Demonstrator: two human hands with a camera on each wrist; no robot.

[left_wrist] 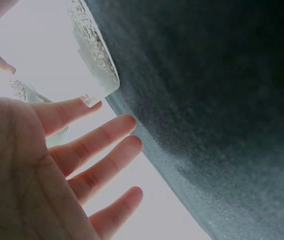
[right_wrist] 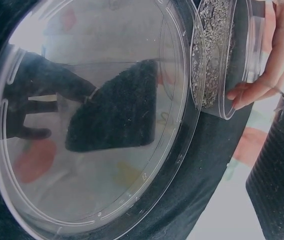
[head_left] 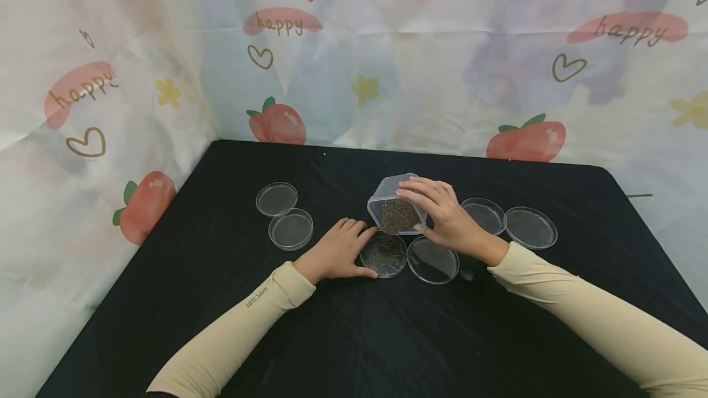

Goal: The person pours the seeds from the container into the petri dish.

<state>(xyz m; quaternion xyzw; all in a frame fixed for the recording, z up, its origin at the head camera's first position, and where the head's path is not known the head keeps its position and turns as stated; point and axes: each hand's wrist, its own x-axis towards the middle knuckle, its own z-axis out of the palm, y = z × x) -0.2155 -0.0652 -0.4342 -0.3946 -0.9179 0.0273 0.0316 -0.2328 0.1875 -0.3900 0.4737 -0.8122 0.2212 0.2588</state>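
Observation:
My right hand (head_left: 442, 214) grips a clear plastic tub (head_left: 387, 188) of brown, soil-like grains. The tub is tilted, its mouth over a round petri dish (head_left: 383, 257) with a layer of dark grains in it. At that dish is my left hand (head_left: 340, 250), thumb and index finger on opposite sides of its rim. In the left wrist view, the other fingers (left_wrist: 109, 162) of this hand are spread and touch nothing. An empty-looking clear dish or lid (head_left: 433, 261) lies just right of the filled dish; it looms large in the right wrist view, beside the grains.
Two clear round dishes (head_left: 291, 230) lie overlapping at the left of the black-covered table (head_left: 354, 336). Behind my right wrist lie another round dish (head_left: 484, 215) and a neighbouring one (head_left: 531, 228). A printed cloth (head_left: 343, 78) hangs along the table's back and left.

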